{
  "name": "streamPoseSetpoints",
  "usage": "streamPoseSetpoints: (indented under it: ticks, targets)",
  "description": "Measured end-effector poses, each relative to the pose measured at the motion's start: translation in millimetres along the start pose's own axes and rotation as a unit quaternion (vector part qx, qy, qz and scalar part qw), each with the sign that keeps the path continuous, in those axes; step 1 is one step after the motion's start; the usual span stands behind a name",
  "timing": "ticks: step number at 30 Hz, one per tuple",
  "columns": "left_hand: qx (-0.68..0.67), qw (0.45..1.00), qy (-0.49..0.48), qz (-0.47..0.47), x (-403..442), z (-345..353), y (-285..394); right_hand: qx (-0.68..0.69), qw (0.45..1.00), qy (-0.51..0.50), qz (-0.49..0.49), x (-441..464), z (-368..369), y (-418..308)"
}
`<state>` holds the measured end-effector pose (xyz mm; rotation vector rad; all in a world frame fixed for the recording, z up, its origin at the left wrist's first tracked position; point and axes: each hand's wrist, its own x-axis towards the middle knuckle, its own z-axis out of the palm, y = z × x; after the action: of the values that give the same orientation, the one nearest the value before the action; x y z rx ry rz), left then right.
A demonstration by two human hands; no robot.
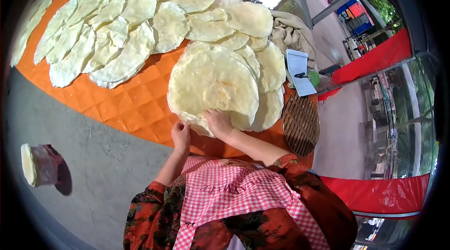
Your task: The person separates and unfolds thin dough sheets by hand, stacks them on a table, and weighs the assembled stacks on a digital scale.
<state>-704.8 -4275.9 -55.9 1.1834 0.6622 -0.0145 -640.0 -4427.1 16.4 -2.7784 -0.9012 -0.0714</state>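
Observation:
A stack of large, round, pale flatbread-like sheets [213,81] lies near the front edge of the table. My left hand [181,135] is at the stack's lower left, its fingers pinched on the edge of a sheet. To the right of it, my right hand [219,122] rests on the lower part of the stack with its fingers bent down against the surface; whether they grip a sheet is hidden. Many more overlapping sheets [171,25] spread over the back and left of the table.
An orange cloth [136,104] covers the table. At the right are a round slatted rack [301,123], an open notebook [298,69] with a dark pen, and a crumpled beige cloth [293,34]. A wrapped stack [42,164] stands on the grey floor at left.

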Motion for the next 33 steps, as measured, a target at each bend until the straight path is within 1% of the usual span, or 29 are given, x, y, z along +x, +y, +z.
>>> streamPoseSetpoints:
  ticks: [2, 3, 5, 7, 8, 10, 11, 13, 14, 15, 17, 18, 19, 20, 22, 25, 26, 28, 31, 32, 33]
  targets:
    - [0.034, 0.998, 0.003, 0.044, 5, 5, -3, 0.004, 0.998, -0.056, 0.018, 4, -10, -3]
    - [0.017, 0.999, -0.002, 0.041, 3, 8, 0, 0.008, 0.996, -0.085, 0.028, 4, -12, -6]
    - [-0.019, 0.999, -0.007, 0.039, 2, 14, 8, 0.042, 0.999, -0.03, 0.014, -1, -1, -14]
    - [-0.071, 0.996, -0.044, 0.008, 3, 13, 10, 0.068, 0.997, 0.009, 0.016, -13, 7, -22]
    - [-0.097, 0.993, -0.063, -0.007, 4, 13, 12, 0.041, 0.999, 0.027, 0.01, -17, 10, -23]
    - [-0.156, 0.982, -0.099, -0.039, -9, 17, 35, -0.019, 0.998, 0.063, -0.001, -20, 1, -27]
    - [-0.184, 0.974, -0.117, -0.055, -15, 20, 42, 0.05, 0.998, 0.002, 0.04, -17, -8, -24]
    - [-0.135, 0.982, -0.126, -0.033, -17, 26, 42, 0.186, 0.968, -0.119, 0.115, 16, -40, -8]
    - [-0.109, 0.985, -0.128, -0.021, -18, 25, 41, 0.263, 0.895, -0.216, 0.29, 36, -43, 9]
    - [-0.074, 0.984, -0.151, -0.055, -10, 21, 28, 0.267, 0.915, -0.175, 0.247, 56, -35, 48]
    - [-0.08, 0.984, -0.152, -0.035, -8, 19, 25, 0.216, 0.935, -0.126, 0.252, 94, -131, 48]
    - [-0.087, 0.984, -0.153, -0.024, -6, 20, 25, 0.054, 0.994, -0.019, 0.094, 106, -147, 67]
    - [-0.075, 0.984, -0.155, -0.04, -3, 18, 24, 0.026, 0.998, 0.034, 0.052, 108, -174, 62]
    - [-0.053, 0.986, -0.155, -0.03, -1, 16, 17, 0.002, 0.998, 0.058, 0.028, 104, -199, 47]
    - [-0.008, 0.988, -0.157, -0.002, 5, 18, 12, 0.017, 0.996, 0.08, 0.025, 97, -209, 28]
    - [-0.063, 0.997, -0.027, 0.044, 8, 21, 22, 0.061, 0.996, 0.06, 0.039, 89, -179, 39]
    - [-0.136, 0.989, -0.064, 0.005, 11, 21, 25, 0.057, 0.997, 0.038, 0.038, 88, -172, 42]
    - [-0.275, 0.949, -0.131, -0.075, 15, 16, 27, 0.062, 0.995, -0.04, 0.061, 86, -152, 49]
    - [-0.361, 0.908, -0.172, -0.128, 9, 15, 27, 0.154, 0.975, -0.119, 0.105, 72, -94, 59]
    - [-0.39, 0.89, -0.187, -0.146, 7, 19, 27, 0.145, 0.978, -0.113, 0.096, 67, -82, 58]
    - [-0.409, 0.891, -0.118, -0.157, -18, 24, 57, 0.137, 0.981, -0.11, 0.087, 62, -71, 56]
